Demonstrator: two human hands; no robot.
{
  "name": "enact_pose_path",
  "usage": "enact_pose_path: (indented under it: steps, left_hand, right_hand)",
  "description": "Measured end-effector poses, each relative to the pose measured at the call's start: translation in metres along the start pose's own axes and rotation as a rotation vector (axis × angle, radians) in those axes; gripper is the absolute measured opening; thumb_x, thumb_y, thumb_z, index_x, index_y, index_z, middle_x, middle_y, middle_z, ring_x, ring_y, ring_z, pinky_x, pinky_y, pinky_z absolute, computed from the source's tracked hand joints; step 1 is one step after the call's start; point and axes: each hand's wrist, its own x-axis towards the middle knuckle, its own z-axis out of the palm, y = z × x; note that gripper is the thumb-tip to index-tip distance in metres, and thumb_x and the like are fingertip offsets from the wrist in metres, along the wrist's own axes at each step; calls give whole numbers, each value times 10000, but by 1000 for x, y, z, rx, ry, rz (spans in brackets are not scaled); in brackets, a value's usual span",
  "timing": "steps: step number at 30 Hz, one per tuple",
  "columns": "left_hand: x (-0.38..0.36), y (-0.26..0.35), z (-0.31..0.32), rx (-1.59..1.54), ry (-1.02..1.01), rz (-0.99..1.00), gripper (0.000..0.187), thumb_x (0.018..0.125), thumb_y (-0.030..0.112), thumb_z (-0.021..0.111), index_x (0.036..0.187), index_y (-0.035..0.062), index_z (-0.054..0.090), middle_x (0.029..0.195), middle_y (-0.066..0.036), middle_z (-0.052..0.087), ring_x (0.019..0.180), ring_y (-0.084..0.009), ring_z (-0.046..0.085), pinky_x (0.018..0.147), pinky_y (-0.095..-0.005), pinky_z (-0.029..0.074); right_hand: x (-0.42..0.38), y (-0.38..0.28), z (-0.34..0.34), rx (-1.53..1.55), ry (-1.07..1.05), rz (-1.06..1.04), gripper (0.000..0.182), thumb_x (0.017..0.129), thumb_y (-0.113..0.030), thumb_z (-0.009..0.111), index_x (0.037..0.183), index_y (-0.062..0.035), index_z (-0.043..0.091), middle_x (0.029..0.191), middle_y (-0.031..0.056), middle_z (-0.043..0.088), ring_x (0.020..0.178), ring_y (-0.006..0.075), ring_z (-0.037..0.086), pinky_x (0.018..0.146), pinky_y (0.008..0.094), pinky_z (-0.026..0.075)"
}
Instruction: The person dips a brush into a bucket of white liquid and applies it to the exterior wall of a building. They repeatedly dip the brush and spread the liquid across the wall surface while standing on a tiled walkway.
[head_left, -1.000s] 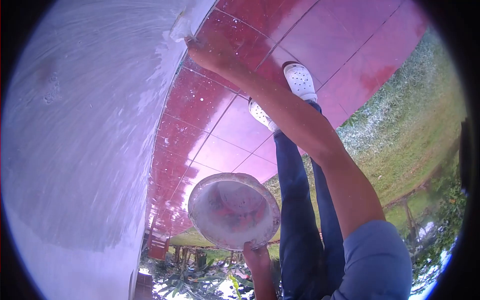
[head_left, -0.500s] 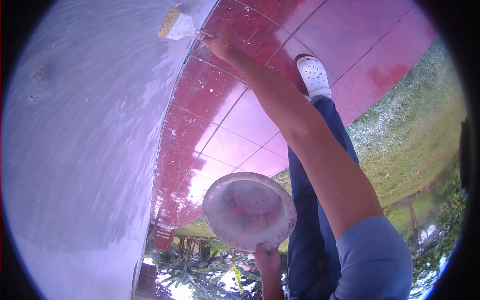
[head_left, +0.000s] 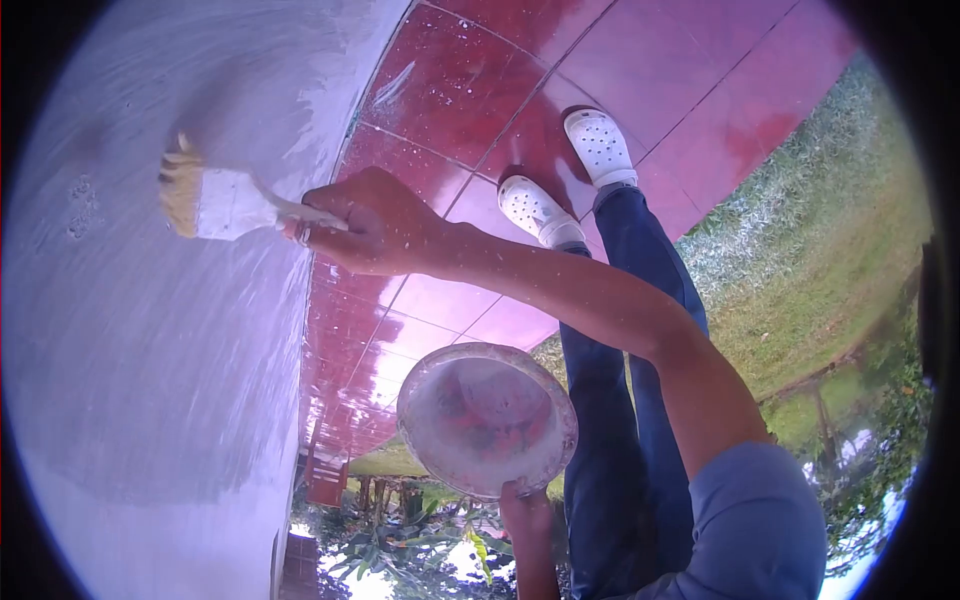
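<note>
My right hand (head_left: 370, 222) is wrapped around the handle of a wide paintbrush (head_left: 235, 205). Pale yellowish bristles point left, over the whitish, streaked wall (head_left: 150, 370), and white paint coats the ferrule. A ring shows on one finger. Lower down, my left hand (head_left: 527, 508) grips the rim of a round basin (head_left: 487, 420), with fingers lapping its edge. The basin's inside is smeared whitish with reddish patches; its mouth faces me.
Red glossy floor tiles (head_left: 450, 90) with white paint spots run along the wall's base. My two white clogs (head_left: 535, 208) stand on them. Grass (head_left: 800, 270) borders the tiles on the right. Trees and a reddish piece of furniture (head_left: 327, 480) appear near the bottom.
My right hand has swept the paintbrush from the wall's base at the top down and left across the wall. The basin shifted slightly left. A second clog now shows, and a white smear marks the tiles.
</note>
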Motion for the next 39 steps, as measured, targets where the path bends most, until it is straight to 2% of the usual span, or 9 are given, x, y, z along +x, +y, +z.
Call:
enact_pose_path:
  steps: [3, 9, 11, 15, 17, 25, 31, 32, 39]
  left_hand:
    - [5, -5, 8, -1105, 52, -107, 555, 786, 16, 527, 1328, -33, 420, 1340, -183, 485, 1252, -282, 476, 1051, -430, 420]
    - [-19, 12, -4, -1422, 120, -59, 552, 781, 34, 528, 1319, -31, 423, 1319, -161, 490, 1240, -294, 478, 1054, -429, 409]
    - [-31, 12, -8, -1429, 121, -58, 581, 764, 33, 550, 1329, -6, 422, 1318, -158, 481, 1248, -298, 464, 1049, -443, 394]
    - [-44, -21, -28, -916, 144, 217, 624, 752, 20, 541, 1357, 6, 392, 1330, -162, 467, 1262, -306, 450, 1034, -475, 408]
    - [-65, -3, -30, -1338, 53, 256, 623, 758, 1, 502, 1365, -21, 361, 1325, -179, 474, 1236, -340, 485, 1044, -514, 415]
    - [-168, 5, -50, -1171, -61, 554, 664, 717, -6, 522, 1362, 38, 370, 1252, -158, 476, 1119, -322, 563, 820, -473, 571]
    - [-196, 16, -51, -1112, -78, 743, 655, 728, -33, 557, 1358, 35, 389, 1249, -145, 510, 1054, -258, 593, 775, -393, 572]
    - [-204, 25, -55, -1087, -122, 756, 663, 724, -32, 564, 1360, 35, 388, 1253, -148, 507, 1047, -257, 593, 759, -388, 574]
    - [-300, 102, -45, -939, -12, 982, 604, 742, -6, 565, 1332, -25, 439, 1195, -145, 584, 1064, -261, 601, 852, -378, 512]
  right_hand:
    - [28, -29, -5, -148, -76, -394, 323, 931, -351, 613, 811, -57, 674, 523, 97, 554, 480, 212, 555, 480, 356, 417]
    - [49, 115, -49, -455, -5, 471, 489, 880, -568, 538, 1009, -127, 706, 972, 142, 702, 967, 335, 660, 857, 445, 507]
    - [16, 182, -58, -533, 431, 819, 560, 892, -586, 482, 1030, -93, 706, 1028, 166, 692, 1025, 350, 646, 870, 459, 497]
    - [-49, 101, -147, -435, 50, 801, 626, 886, -614, 492, 987, -30, 693, 951, 225, 682, 952, 368, 657, 804, 461, 493]
    - [-99, 54, -192, -409, 120, 702, 581, 924, -556, 478, 935, -10, 677, 876, 213, 672, 879, 383, 649, 779, 475, 479]
    - [-309, -199, -355, -621, 365, 684, 391, 920, -369, 520, 960, 3, 634, 898, 216, 658, 870, 361, 639, 775, 445, 477]
    - [-376, -460, -315, -761, 288, 387, 278, 862, -256, 623, 964, 1, 659, 742, 163, 641, 686, 275, 631, 656, 379, 475]
    - [-373, -501, -293, -733, 297, 316, 269, 862, -204, 632, 1038, -5, 671, 703, 96, 617, 642, 136, 547, 614, 329, 451]
    - [-357, -643, -211, -439, 158, 223, 274, 825, -148, 666, 1034, 27, 695, 783, 107, 689, 665, 137, 642, 583, 300, 507]
